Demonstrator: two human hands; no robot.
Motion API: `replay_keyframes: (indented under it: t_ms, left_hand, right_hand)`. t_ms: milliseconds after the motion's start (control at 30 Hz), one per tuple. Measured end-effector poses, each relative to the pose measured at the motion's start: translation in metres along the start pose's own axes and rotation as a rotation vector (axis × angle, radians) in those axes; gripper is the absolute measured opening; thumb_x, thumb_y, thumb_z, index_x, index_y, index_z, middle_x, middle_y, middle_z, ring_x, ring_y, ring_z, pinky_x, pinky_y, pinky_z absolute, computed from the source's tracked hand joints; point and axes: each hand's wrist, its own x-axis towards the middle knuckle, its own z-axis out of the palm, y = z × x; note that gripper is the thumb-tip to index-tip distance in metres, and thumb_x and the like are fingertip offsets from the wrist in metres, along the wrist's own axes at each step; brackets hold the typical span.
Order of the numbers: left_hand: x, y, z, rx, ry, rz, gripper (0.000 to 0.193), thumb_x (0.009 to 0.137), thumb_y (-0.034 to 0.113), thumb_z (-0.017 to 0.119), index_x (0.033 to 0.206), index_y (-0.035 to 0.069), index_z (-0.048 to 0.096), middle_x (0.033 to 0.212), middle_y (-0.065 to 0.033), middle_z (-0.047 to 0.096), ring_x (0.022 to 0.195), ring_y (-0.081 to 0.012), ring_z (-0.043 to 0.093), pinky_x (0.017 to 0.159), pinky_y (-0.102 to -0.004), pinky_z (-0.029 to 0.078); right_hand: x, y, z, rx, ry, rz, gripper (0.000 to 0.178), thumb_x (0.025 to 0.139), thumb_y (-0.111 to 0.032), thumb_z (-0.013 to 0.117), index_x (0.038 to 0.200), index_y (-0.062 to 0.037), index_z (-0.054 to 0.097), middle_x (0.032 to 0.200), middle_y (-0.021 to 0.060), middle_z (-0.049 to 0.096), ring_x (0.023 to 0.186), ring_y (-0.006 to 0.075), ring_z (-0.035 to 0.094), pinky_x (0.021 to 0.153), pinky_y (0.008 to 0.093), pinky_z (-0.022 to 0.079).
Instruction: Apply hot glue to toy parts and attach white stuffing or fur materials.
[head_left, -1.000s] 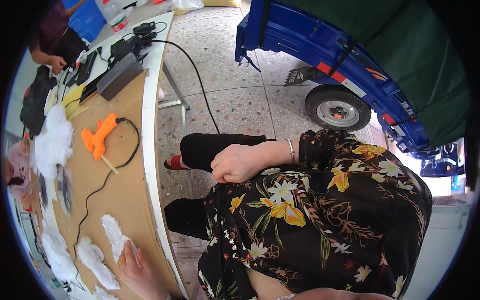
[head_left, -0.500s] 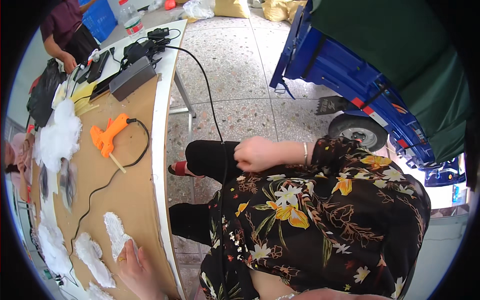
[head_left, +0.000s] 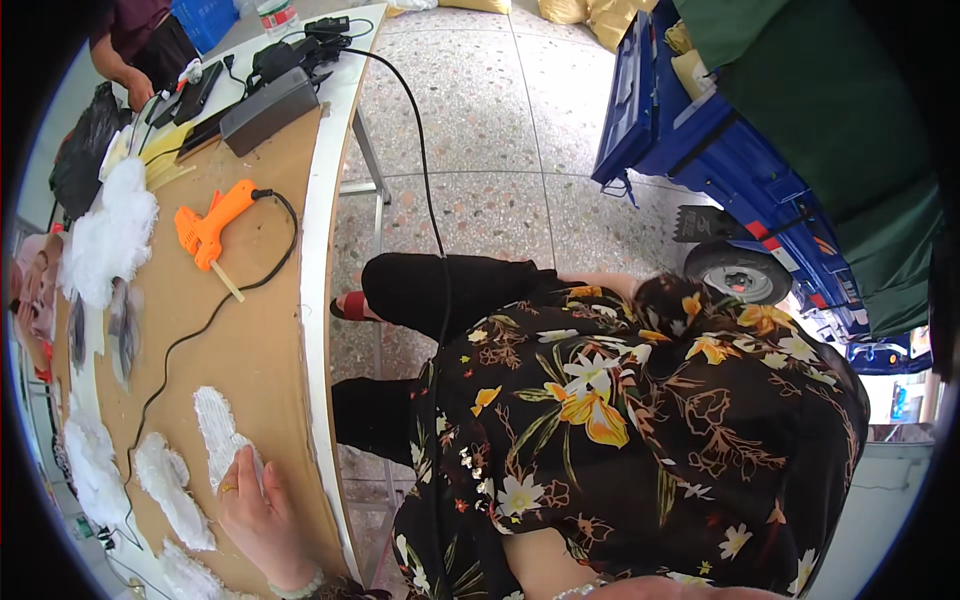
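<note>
head view: left hand (head_left: pixel 255 510) rests flat, fingers spread open, on a white fluffy strip (head_left: pixel 222 432) at the near left of the brown table (head_left: pixel 260 330). right hand is hidden behind the floral sleeve (head_left: pixel 640 400); finger state cannot be told. orange glue gun (head_left: pixel 212 222) lies farther off.

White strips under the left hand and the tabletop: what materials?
White strips: probably cotton wadding or fibre fill, matte, with fuzzy ragged edges. Left hand rests on one. Tabletop: likely hardboard or MDF, flat matte brown with a white edge band.

Bare board (head_left: pixel 250 340) between glue gun (head_left: pixel 208 228) and white tufts (head_left: pixel 218 432)
</note>
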Motion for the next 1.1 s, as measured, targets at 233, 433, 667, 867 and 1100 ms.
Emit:
replay_keyframes:
  t_ms: [233, 433, 667, 867, 1100]
  left_hand:
    - [0.0, 0.004, -0.008, -0.017, 0.027, 0.038, 0.031, 0.09, 0.02, 0.057, 0.112, -0.001, 0.063, 0.101, -0.0201, 0.065, 0.088, -0.0364, 0.061, 0.073, -0.0432, 0.048]
    - [0.001, 0.008, -0.011, -0.016, 0.009, 0.021, 0.03, 0.09, 0.019, 0.058, 0.113, 0.0, 0.063, 0.1, -0.0195, 0.065, 0.088, -0.036, 0.061, 0.074, -0.0432, 0.048]
    - [0.003, 0.0, -0.009, -0.012, 0.022, 0.0, 0.03, 0.088, 0.017, 0.06, 0.112, -0.001, 0.062, 0.098, -0.0201, 0.065, 0.087, -0.0368, 0.06, 0.073, -0.0442, 0.048]
    - [0.012, 0.002, -0.003, -0.053, 0.036, 0.02, 0.026, 0.08, 0.015, 0.066, 0.103, 0.004, 0.062, 0.093, -0.0143, 0.064, 0.082, -0.0345, 0.061, 0.069, -0.0423, 0.049]
    - [0.003, 0.016, -0.004, -0.056, 0.154, 0.077, 0.026, 0.077, 0.018, 0.068, 0.097, 0.004, 0.061, 0.087, -0.01, 0.064, 0.075, -0.0291, 0.06, 0.064, -0.0386, 0.05]
  right_hand:
    - [0.065, -0.079, 0.034, -0.183, -0.043, -0.225, 0.074, 0.09, -0.052, 0.052, 0.142, -0.0011, 0.036, 0.143, 0.0149, 0.041, 0.128, 0.0237, 0.042, 0.107, 0.0317, 0.032]
    - [0.05, -0.062, 0.024, -0.505, -0.038, -0.431, 0.08, 0.087, -0.055, 0.054, 0.146, -0.0054, 0.03, 0.146, 0.0194, 0.035, 0.136, 0.0292, 0.032, 0.112, 0.0351, 0.024]
    - [0.01, 0.014, -0.037, -0.617, -0.083, -0.015, 0.04, 0.091, -0.034, 0.05, 0.111, -0.0035, 0.065, 0.103, 0.0113, 0.068, 0.092, 0.0221, 0.061, 0.084, 0.0373, 0.046]
    - [0.03, 0.012, -0.071, -0.92, 0.249, -0.061, 0.032, 0.084, -0.025, 0.061, 0.103, -0.0003, 0.067, 0.091, 0.015, 0.07, 0.081, 0.0236, 0.066, 0.074, 0.0358, 0.051]
    - [-0.038, -0.228, 0.044, -0.693, 0.396, -1.024, 0.02, 0.092, -0.008, 0.056, 0.108, 0.0017, 0.063, 0.092, 0.0064, 0.066, 0.085, 0.0125, 0.061, 0.076, 0.0255, 0.049]
